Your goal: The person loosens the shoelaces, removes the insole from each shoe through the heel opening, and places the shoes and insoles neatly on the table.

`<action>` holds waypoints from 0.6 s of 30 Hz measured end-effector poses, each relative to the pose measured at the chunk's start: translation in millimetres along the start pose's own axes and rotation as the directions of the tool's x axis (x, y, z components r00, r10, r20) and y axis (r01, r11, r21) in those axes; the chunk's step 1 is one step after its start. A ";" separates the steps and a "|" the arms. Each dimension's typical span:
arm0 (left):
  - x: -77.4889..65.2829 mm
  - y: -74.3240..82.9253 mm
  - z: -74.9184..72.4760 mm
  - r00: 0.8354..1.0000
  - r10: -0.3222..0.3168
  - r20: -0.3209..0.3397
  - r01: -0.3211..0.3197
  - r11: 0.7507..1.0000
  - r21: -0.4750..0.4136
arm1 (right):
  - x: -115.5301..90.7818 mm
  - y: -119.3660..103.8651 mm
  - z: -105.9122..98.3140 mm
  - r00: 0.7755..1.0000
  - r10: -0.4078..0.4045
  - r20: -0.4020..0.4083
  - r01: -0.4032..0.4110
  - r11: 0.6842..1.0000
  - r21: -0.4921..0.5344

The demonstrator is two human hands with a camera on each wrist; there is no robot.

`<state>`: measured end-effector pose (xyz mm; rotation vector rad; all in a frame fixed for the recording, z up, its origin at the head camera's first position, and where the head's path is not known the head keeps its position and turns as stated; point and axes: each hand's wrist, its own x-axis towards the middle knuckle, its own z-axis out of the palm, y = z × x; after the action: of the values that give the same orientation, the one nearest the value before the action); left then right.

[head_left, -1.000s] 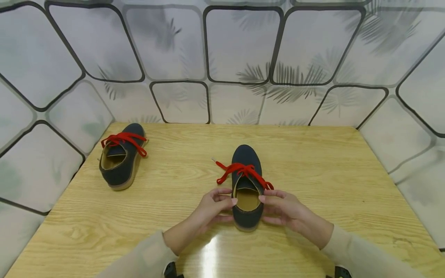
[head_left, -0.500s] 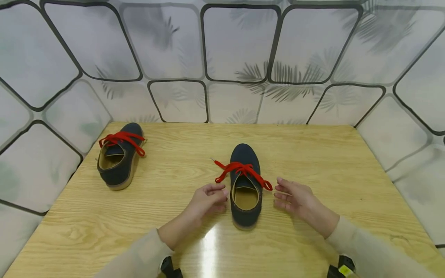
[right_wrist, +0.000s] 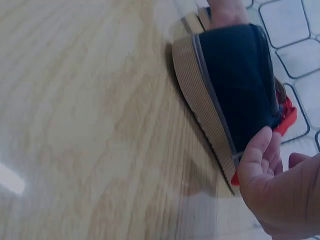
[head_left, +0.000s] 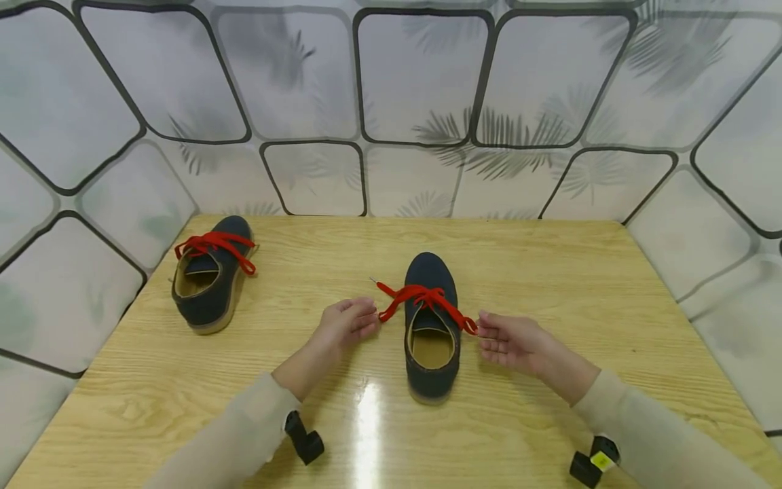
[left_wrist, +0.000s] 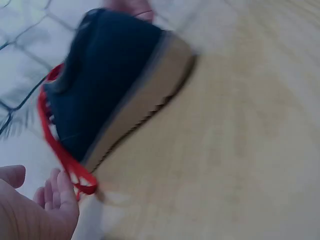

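A dark navy shoe (head_left: 430, 380) with a tan sole stands on the table, toe pointing away from me. Its red shoelace (head_left: 421, 295) is tied in a bow whose loops spread to both sides. Beside the left loop is my left hand (head_left: 342, 327), fingers extended and fingertips right at the lace; in the left wrist view its thumb stands apart from the fingers. My right hand (head_left: 516, 343) is at the right loop, fingers loosely bent and fingertips right at the loop's end. In the right wrist view those fingers overlap the shoe's side.
A matching navy shoe (head_left: 204, 305) with a red bow stands at the table's back left, angled. The wooden table (head_left: 550, 272) ends at a patterned wall covering (head_left: 421, 75) behind and at the sides. Small black devices (head_left: 304, 438) hang at both wrists.
Both hands let go of the shoe's sides. The left hand moved left and up toward the lace's left loop; the right moved out, then slightly back to the right loop. The shoe stayed put.
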<state>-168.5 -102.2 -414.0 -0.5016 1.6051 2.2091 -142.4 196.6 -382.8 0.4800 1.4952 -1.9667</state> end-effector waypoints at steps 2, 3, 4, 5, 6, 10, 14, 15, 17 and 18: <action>6.6 8.1 -2.3 0.999 -0.039 0.015 0.040 0.998 -0.048 | -0.7 4.3 4.3 0.999 0.007 0.035 -0.006 0.999 -0.041; 10.1 11.9 -3.0 0.998 -0.059 0.021 0.060 0.996 -0.063 | -1.0 6.3 6.5 0.999 0.007 0.043 -0.004 0.998 -0.063; 12.9 15.5 -4.1 0.997 -0.074 0.028 0.076 0.995 -0.070 | -1.1 8.0 8.9 0.999 0.008 0.050 -0.004 0.997 -0.078; 15.5 18.6 -4.7 0.996 -0.088 0.026 0.090 0.994 -0.068 | -1.0 9.5 10.9 0.999 0.008 0.051 -0.004 0.996 -0.093; 17.9 20.9 -4.8 0.995 -0.100 0.026 0.101 0.993 -0.060 | -0.5 10.8 12.4 0.999 0.007 0.048 -0.002 0.994 -0.105; 27.4 24.7 -2.8 0.991 -0.130 0.028 0.128 0.991 0.048 | 1.1 12.2 15.6 0.999 0.038 0.033 -0.034 0.992 -0.125; 40.4 26.7 1.5 0.993 -0.120 -0.023 0.122 0.977 0.178 | 3.7 10.5 17.6 0.996 0.090 0.012 -0.088 0.985 -0.150; 43.5 28.0 2.7 0.993 -0.110 -0.042 0.117 0.970 0.214 | 4.5 9.8 17.8 0.994 0.106 0.008 -0.103 0.982 -0.157; 50.1 30.1 4.2 0.994 -0.079 -0.079 0.099 0.953 0.286 | 6.4 8.2 18.1 0.990 0.140 0.006 -0.137 0.976 -0.171; 52.6 31.0 4.5 0.994 -0.061 -0.093 0.088 0.942 0.323 | 7.4 7.2 17.9 0.987 0.160 0.013 -0.155 0.972 -0.179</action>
<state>-229.8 -102.4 -412.6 -0.5501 1.9140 1.8361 -141.8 176.5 -387.4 0.4766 1.5486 -1.6947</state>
